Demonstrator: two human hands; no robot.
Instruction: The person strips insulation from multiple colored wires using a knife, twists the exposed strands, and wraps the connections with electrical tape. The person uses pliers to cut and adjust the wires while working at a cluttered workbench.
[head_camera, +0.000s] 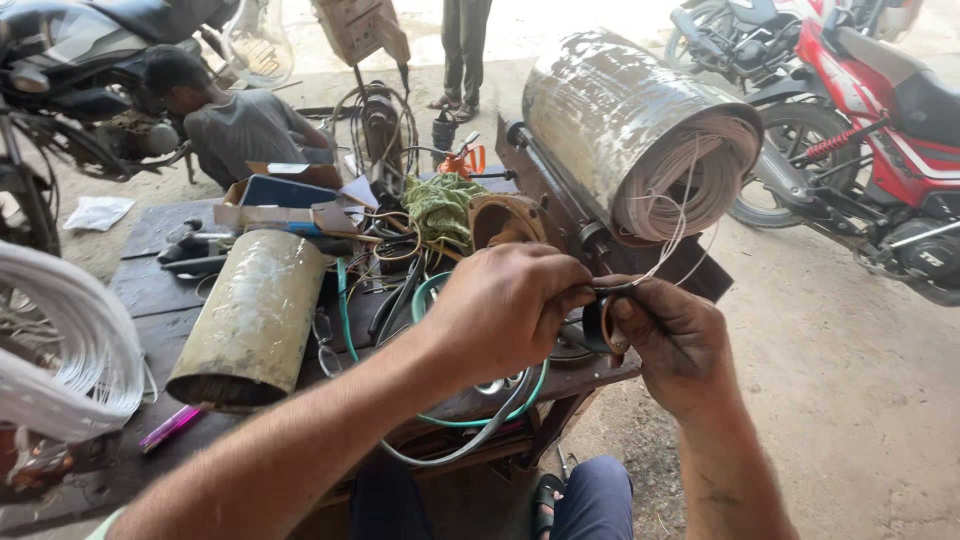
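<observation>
Both hands meet above the desk (150, 300) edge: the left hand (505, 310) pinches a dark strip (612, 289), whose loop the right hand (675, 345) grips closed. White wire (672, 235) runs up from the grip to the metal drum (620, 120).

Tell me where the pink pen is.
In the head view, the pink pen lies at the lower left on the workbench, just below the end of the metal cylinder.
</observation>
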